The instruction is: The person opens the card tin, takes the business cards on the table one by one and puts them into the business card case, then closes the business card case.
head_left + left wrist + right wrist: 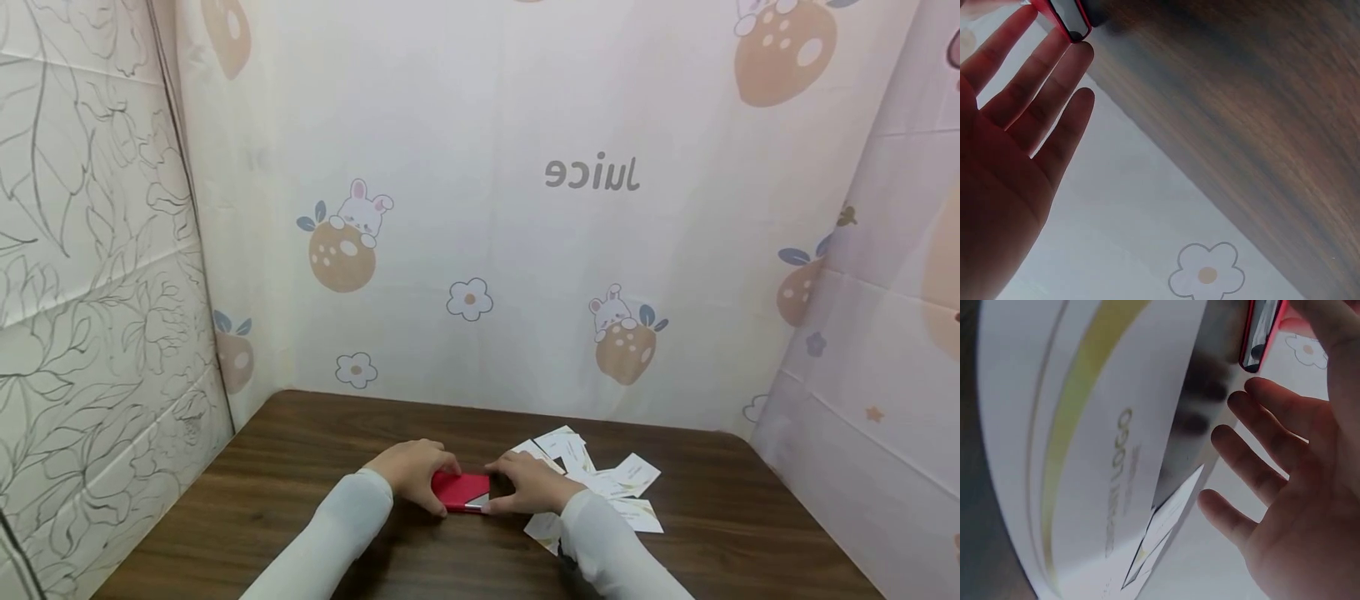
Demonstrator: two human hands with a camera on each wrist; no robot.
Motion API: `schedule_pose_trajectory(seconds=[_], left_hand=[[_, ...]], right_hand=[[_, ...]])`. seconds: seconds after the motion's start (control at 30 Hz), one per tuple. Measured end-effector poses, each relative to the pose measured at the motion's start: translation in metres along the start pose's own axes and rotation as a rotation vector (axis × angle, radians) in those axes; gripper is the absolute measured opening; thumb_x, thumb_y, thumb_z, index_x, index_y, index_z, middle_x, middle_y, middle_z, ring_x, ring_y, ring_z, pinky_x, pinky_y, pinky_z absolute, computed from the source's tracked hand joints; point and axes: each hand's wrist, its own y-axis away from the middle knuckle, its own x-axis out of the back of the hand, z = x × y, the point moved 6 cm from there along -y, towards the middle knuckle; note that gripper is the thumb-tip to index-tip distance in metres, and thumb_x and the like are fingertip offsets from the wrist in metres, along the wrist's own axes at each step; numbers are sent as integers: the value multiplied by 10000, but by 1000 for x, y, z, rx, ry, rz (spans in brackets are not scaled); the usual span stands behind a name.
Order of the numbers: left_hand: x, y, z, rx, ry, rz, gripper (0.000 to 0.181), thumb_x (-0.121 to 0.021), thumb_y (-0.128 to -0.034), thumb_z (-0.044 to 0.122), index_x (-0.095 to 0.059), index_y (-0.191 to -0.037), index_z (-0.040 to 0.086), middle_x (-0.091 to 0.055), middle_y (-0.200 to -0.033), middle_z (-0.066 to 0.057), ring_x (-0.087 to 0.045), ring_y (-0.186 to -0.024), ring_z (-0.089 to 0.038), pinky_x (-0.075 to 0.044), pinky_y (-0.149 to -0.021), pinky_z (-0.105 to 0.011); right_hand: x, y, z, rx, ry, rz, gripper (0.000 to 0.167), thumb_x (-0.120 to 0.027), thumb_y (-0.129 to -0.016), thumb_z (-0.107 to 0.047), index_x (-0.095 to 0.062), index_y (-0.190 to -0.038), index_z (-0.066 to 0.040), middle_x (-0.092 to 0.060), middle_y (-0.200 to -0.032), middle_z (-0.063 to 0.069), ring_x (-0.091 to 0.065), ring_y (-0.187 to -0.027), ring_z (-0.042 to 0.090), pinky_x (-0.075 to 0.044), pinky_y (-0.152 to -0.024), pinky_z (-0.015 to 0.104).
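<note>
A flat red card case (456, 490) with a silver corner and edge lies low over the wooden table, between the two hands. My left hand (411, 473) holds its left end, thumb at the near edge and fingers at the far side. The right hand (532, 483) pinches the right end, with its thumb at the near corner. In the left wrist view, fingertips touch the case's shiny end (1071, 17); the little finger stands free. In the right wrist view, several fingers spread below the case (1262, 334), not wrapped round it.
White business cards (630, 477) with gold curves lie loosely overlapped on the table (720, 517), beside and beyond the right hand. One card (1104, 444) reads "COMPANY LOGO" up close. Behind the table hangs a white printed curtain (510, 233); more patterned cloth hangs at both sides.
</note>
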Motion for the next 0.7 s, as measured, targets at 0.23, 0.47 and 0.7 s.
schedule_pose_trajectory(seconds=[0.23, 0.47, 0.7], left_hand=[[2, -2, 4, -16, 5, -10, 456, -884, -712, 448, -732, -1105, 272, -604, -887, 146, -520, -753, -29, -472, -681, -224], [6, -3, 4, -20, 21, 1, 417, -890, -710, 408, -755, -1071, 248, -611, -775, 179, -523, -679, -29, -460, -631, -218], [7, -2, 4, -12, 38, 2, 430, -897, -697, 407, -756, -1069, 244, -625, -798, 157, -524, -679, -30, -465, -630, -223]], right_hand=[[-2, -2, -2, -20, 9, -28, 580, -735, -848, -561, -688, -1247, -143, -628, -1171, -3, -547, -1113, 233, -467, -959, 469], [0, -6, -3, -19, 10, -30, 533, -764, -833, -528, -700, -1203, -151, -632, -1151, 3, -554, -1105, 244, -464, -959, 476], [-3, -8, 2, -47, -1, -40, 539, -758, -823, -565, -691, -1199, -185, -613, -1145, -19, -542, -1104, 232, -466, -952, 484]])
